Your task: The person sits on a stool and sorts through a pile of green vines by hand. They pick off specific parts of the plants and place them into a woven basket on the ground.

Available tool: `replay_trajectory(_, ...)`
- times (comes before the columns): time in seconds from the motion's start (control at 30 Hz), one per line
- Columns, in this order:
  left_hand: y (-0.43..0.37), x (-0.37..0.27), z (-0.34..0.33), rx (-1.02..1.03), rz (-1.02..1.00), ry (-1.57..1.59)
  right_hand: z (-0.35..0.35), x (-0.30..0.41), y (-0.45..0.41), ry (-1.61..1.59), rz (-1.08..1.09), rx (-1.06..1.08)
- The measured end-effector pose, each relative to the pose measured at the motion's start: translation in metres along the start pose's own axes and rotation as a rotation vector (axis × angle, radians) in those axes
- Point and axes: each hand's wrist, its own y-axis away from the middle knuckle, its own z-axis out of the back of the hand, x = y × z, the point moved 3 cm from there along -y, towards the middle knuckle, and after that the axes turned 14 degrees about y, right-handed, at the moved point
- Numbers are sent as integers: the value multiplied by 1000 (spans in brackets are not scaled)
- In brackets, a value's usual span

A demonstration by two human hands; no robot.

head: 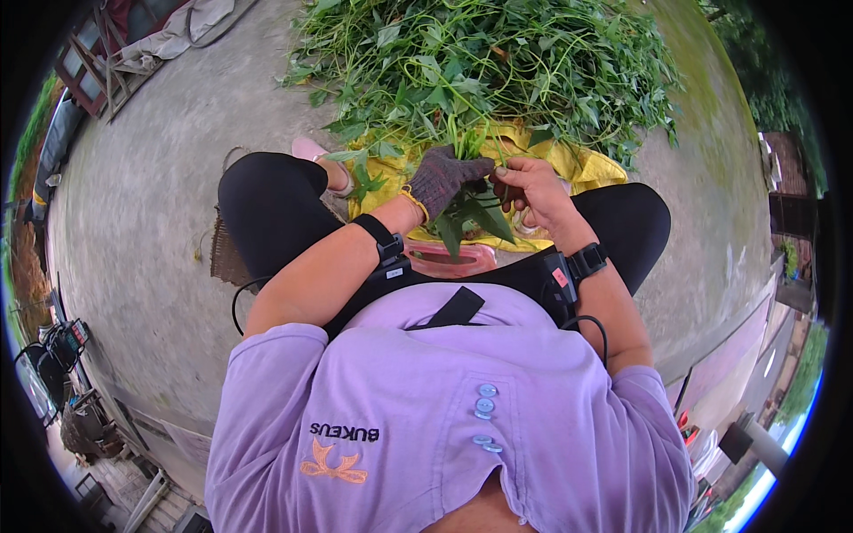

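My left hand [440,180], in a dark knitted glove, grips a bunch of green stems [468,141] above the yellow sack. Broad green leaves [481,220] hang down below that fist. Close beside it on the right, my bare right hand [536,190] pinches a thin green stem [501,148] between thumb and finger. Just beyond both hands lies a large heap of leafy green vines [506,73], which look like sweet potato vines. Part of the heap rests on a yellow woven plastic sack [593,163] spread on the concrete.
Between my knees sits a reddish plastic container [453,258], partly hidden. A brown woven piece [228,250] lies by my left knee. Concrete ground [146,186] surrounds me. Wooden frames [100,63] with cloth stand far left, and a dark machine [63,343] is at the left rim.
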Motion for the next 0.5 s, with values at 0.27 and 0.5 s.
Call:
replay_trajectory(0.27,-14,9,20,-104,188,-495,-10,6,9,16,-74,-7)
replay_trajectory(0.5,9,2,-2,-74,304,297,-7,-3,1,-122,-50,-77)
